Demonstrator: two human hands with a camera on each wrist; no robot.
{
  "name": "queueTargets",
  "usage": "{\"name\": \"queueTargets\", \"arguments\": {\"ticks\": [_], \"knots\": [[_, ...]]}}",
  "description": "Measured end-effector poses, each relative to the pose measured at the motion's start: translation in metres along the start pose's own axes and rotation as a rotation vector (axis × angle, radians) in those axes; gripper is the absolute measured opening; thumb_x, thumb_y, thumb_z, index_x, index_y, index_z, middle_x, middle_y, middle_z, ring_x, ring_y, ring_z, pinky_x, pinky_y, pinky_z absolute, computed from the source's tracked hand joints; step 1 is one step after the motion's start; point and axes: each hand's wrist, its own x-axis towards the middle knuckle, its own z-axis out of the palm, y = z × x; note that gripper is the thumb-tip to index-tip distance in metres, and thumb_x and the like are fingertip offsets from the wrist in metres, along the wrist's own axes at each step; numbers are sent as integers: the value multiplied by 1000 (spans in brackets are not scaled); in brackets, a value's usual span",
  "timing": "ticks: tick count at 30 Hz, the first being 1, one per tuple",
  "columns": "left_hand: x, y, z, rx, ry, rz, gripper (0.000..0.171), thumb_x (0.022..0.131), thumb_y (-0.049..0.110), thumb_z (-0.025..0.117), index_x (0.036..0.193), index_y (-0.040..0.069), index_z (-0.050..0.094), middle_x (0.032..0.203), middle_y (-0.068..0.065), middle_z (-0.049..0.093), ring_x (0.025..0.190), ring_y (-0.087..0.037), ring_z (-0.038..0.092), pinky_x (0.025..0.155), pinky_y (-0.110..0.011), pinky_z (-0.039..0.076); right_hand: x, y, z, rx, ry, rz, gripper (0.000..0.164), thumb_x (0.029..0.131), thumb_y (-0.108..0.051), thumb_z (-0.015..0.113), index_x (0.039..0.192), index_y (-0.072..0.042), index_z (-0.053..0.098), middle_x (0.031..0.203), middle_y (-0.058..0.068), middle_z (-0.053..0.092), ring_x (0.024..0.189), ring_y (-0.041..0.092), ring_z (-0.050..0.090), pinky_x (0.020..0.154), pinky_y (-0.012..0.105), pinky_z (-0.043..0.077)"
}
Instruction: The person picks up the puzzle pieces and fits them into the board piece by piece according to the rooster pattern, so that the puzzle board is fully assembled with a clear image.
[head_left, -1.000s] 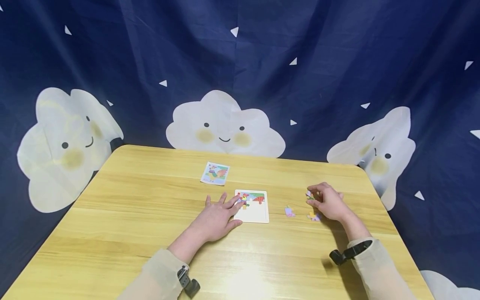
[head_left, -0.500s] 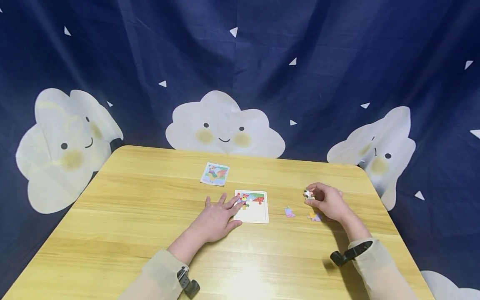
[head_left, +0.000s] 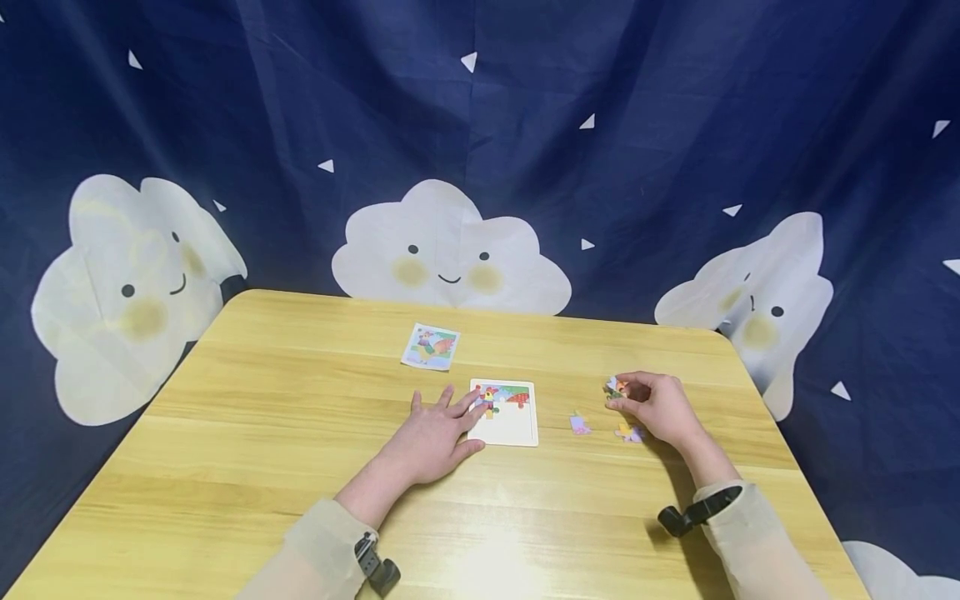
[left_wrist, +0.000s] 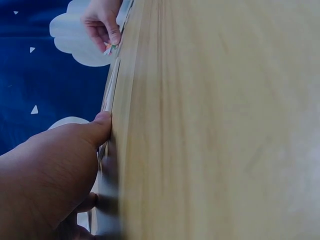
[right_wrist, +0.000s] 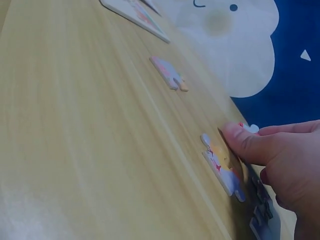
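My right hand (head_left: pixel 663 408) pinches a jigsaw piece (head_left: pixel 617 388) with orange, green and white on it, between thumb and fingertips. In the right wrist view only a white and red bit of that piece shows past the thumb. Just below that hand lies a yellow and lilac piece (head_left: pixel 628 432); a lilac piece (head_left: pixel 580 424) is further left. My left hand (head_left: pixel 431 437) rests with fingers spread on the left side of a white puzzle tray (head_left: pixel 510 432). Joined pieces with a rooster's head fill the tray's upper part. In the left wrist view the thumb (left_wrist: pixel 102 120) touches the tray's edge.
A square picture card (head_left: pixel 431 347) of a rooster lies behind the tray. Another piece (right_wrist: pixel 267 215) sits in shadow under my right hand. The wooden table (head_left: pixel 315 350) ends at a dark blue curtain (head_left: pixel 525 100) with clouds.
The piece in my right hand has turned between the fingers, from an edge-on look to its coloured face. That hand has shifted only slightly. My left hand stays in place on the tray.
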Motion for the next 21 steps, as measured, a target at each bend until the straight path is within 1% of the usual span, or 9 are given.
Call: {"name": "queueTargets", "arguments": {"ticks": [3,6,9,13,17,21], "knots": [[0,0,0,1,4,0,63,109,54,51,163,22,46,169,-3,37,149,-47,37,106,-85,27,0,-1,1,-10,14,-14,43,83,-14,93,119,1,78,79,-5,72,68,12,65,61,26,53],[0,0,0,3,3,-2,63,109,54,51,163,22,46,169,-3,37,150,-48,37,106,-85,27,-1,-3,1,-1,18,-20,41,84,-15,92,120,1,78,79,-4,75,66,10,67,59,26,54],[0,0,0,3,5,-2,63,109,54,51,162,21,47,169,-3,38,149,-48,37,106,-85,28,-2,-5,2,27,15,-7,39,86,-16,90,120,-1,78,80,-2,77,66,11,70,57,26,54],[0,1,0,7,2,-2,63,109,54,50,163,22,46,169,-2,37,150,-49,37,106,-85,27,-4,-7,2,51,11,5,35,88,-15,89,118,-5,75,81,-2,76,68,12,71,59,27,55],[0,1,-1,9,3,-3,63,109,54,50,163,22,46,169,-2,37,150,-48,37,106,-85,28,-5,-8,2,96,0,7,28,90,-14,87,113,-8,73,78,-3,76,62,14,69,56,29,54],[0,1,0,11,3,-5,63,109,54,50,163,21,46,169,-3,37,150,-47,37,106,-84,28,-5,-7,4,126,15,-15,25,93,-12,84,116,-9,76,75,-2,75,57,15,66,52,28,53]]}}
